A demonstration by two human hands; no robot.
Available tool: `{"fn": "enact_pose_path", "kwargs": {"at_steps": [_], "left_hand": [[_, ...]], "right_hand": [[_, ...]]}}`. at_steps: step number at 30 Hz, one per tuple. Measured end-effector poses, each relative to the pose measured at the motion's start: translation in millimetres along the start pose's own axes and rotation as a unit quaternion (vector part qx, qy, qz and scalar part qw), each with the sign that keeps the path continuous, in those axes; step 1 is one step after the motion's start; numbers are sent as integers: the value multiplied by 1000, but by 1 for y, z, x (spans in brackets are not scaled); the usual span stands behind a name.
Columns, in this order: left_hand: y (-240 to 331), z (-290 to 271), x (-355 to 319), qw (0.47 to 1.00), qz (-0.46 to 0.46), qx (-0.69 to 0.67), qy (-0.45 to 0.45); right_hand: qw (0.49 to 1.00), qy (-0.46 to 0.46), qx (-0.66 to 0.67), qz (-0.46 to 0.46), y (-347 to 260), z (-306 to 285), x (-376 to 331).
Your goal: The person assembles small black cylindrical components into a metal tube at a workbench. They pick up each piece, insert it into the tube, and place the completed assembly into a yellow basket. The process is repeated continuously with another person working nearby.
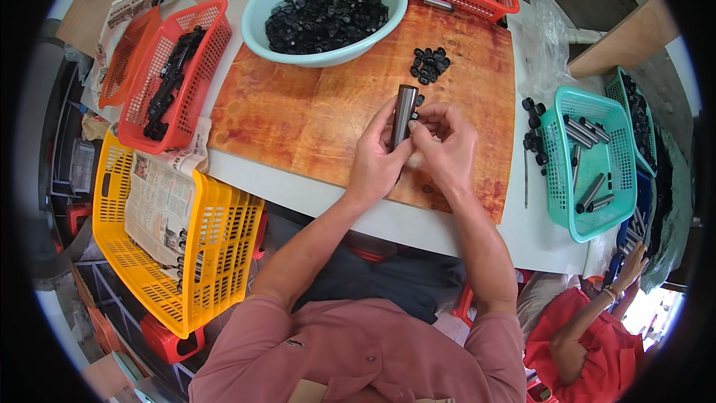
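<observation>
My left hand (375,157) is closed around a dark, shiny metal tube (405,108), held nearly upright above the wooden board (298,119). Beside it, my right hand (449,151) has thumb and fingers drawn together against the tube's side. A small dark piece shows by the right thumb, but the fingers hide most of it. Just past my hands, a loose group of small black caps (430,67) lies on the board. A pale green bowl (252,39) heaped with small black parts (328,19) stands at the board's far left.
Red baskets (198,82) hold black parts at left; another red basket (488,7) of metal tubes stands far right. A green basket (561,179) with tubes sits right, near scattered black caps (534,134). A yellow crate (201,254) is lower left. A co-worker in red (589,336) is lower right.
</observation>
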State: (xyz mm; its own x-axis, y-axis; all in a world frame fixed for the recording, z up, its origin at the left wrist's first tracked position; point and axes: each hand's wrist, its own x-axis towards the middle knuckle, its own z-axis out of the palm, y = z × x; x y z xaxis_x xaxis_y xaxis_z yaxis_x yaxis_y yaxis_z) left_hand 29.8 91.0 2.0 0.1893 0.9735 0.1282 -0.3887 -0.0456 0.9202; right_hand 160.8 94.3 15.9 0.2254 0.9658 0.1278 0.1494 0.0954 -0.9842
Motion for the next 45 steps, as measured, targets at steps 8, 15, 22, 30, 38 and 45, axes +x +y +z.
{"fn": "enact_pose_path", "kwargs": {"at_steps": [8,15,22,30,38,45], "left_hand": [[-3,0,0,1000,10,12,1],[-3,0,-1,1000,7,26,0],[-2,-3,-1,1000,-20,13,-3],[-5,-4,0,1000,9,7,0],[-6,-15,1,999,-42,-21,-11],[-5,-8,5,998,-47,-34,2]], "right_hand": [[998,8,-63,-21,-16,0,-4],[1000,-2,-20,7,-9,-2,-1],[1000,-13,-26,-1,-14,-6,-2],[985,17,-107,-133,-16,-3,-8],[977,42,-123,-170,-6,0,-6],[995,37,-31,-82,-12,4,-9]]}}
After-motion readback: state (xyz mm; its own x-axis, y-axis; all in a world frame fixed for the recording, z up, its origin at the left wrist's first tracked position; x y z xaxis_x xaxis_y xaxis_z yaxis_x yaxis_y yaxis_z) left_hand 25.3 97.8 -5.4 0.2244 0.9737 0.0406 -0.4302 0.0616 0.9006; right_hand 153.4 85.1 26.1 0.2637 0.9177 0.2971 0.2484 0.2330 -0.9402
